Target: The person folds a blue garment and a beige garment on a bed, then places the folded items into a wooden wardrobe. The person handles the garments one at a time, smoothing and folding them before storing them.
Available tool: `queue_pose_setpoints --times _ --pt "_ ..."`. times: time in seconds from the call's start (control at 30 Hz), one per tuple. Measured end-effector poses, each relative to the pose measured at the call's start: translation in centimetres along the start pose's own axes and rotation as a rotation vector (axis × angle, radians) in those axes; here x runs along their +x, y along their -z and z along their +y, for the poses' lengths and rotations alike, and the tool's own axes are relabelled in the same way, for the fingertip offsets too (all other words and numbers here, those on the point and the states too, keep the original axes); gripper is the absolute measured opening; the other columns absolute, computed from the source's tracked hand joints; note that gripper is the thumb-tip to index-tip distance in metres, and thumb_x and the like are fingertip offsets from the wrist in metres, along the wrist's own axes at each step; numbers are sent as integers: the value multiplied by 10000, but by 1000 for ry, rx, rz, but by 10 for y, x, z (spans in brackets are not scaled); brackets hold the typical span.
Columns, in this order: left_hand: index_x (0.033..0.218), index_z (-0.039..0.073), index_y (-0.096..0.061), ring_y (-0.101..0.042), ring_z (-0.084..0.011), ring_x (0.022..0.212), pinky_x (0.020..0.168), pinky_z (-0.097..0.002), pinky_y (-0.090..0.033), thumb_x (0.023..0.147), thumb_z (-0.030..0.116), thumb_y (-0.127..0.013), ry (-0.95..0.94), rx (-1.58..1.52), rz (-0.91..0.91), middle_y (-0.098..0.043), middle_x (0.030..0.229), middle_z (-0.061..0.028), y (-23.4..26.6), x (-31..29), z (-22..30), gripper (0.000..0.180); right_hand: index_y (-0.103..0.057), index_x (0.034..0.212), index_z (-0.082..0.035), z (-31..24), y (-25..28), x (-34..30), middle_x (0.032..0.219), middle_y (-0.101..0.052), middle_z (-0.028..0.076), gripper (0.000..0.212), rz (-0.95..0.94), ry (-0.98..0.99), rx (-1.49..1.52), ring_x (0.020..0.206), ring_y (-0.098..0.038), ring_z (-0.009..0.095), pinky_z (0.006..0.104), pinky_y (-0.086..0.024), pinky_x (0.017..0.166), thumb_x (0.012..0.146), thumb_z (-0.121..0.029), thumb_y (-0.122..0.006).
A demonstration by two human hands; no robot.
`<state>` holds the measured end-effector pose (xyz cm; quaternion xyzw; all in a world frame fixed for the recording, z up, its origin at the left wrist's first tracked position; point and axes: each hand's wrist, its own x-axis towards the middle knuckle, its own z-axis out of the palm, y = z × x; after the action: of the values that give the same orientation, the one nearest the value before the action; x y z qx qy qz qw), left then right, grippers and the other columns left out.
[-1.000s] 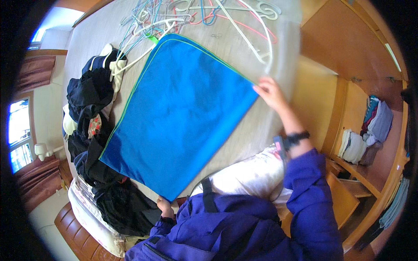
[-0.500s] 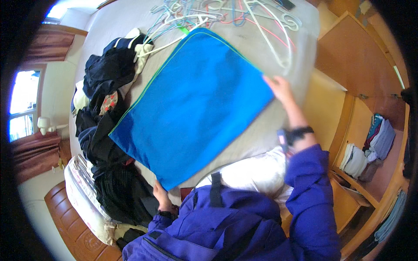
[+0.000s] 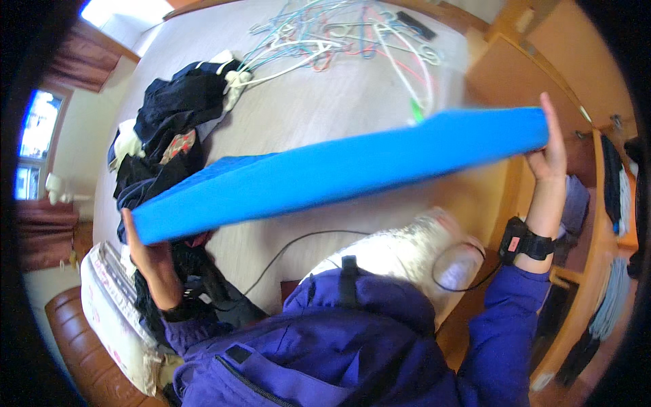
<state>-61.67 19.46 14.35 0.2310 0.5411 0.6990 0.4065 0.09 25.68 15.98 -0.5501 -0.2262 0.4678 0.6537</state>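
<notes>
Your left hand [image 3: 146,254] gripped the lower-left end of the flat blue fabric-covered panel [image 3: 339,173], fingers closed around its edge from beneath. Your right hand [image 3: 550,152] held the opposite end, at upper right, fingers extended upward along the panel's far side and thumb pressed against the near side. The panel was lifted off the pale wooden tabletop [image 3: 339,95] and turned nearly edge-on to the camera, sloping from high on the right down to the left; it looked motion-blurred.

You wore a black wrist strap [image 3: 525,243] on the right forearm and a purple jacket [image 3: 352,346]. A thin black cable [image 3: 285,247] ran across the table below the panel.

Beyond the panel lay a tangle of white, pink and pale-blue wire clothes hangers [image 3: 339,37]. To the left sat a heap of dark clothing [image 3: 169,115], with more dark garments just beside your left hand. A white plastic bag with red print [image 3: 115,305] lay near the lower-left edge. Wooden shelving with hanging clothes [image 3: 614,203] stood on the right.
</notes>
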Motion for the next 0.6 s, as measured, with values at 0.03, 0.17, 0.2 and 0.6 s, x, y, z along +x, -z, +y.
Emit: queue_pose_setpoints --times 0.03,0.17,0.2,0.6 --pt "910 51 -585 -589 -138 716 668 -275 -477 906 291 -612 43 -40 -49 -604 811 -37 -1 10 17 241 -551 715 -173 -19 5 -16 618 -528 -49 252 55 75 15 500 -487 67 225 -412 457 854 -349 -664" --pt "973 44 -587 -571 -67 651 554 -184 -447 944 195 -551 -44 -95 -279 -619 774 -14 -27 65 26 158 -558 764 -113 -74 17 -40 596 -504 -48 189 -162 155 315 426 -388 18 159 -274 363 882 -232 -646" --pt "905 58 -581 -472 -45 532 483 -166 -383 939 192 -562 23 -154 -377 -554 679 20 -37 79 21 139 -544 742 -116 -71 16 -35 581 -486 -49 227 -26 109 225 423 -379 27 168 -267 367 845 -256 -688" --pt "755 104 -541 -468 -40 499 513 -189 -403 915 246 -604 -214 -120 -584 -480 587 50 -117 150 54 223 -465 636 -179 -69 20 -24 517 -409 -61 366 64 286 68 368 -339 41 194 -282 360 834 -403 -677"
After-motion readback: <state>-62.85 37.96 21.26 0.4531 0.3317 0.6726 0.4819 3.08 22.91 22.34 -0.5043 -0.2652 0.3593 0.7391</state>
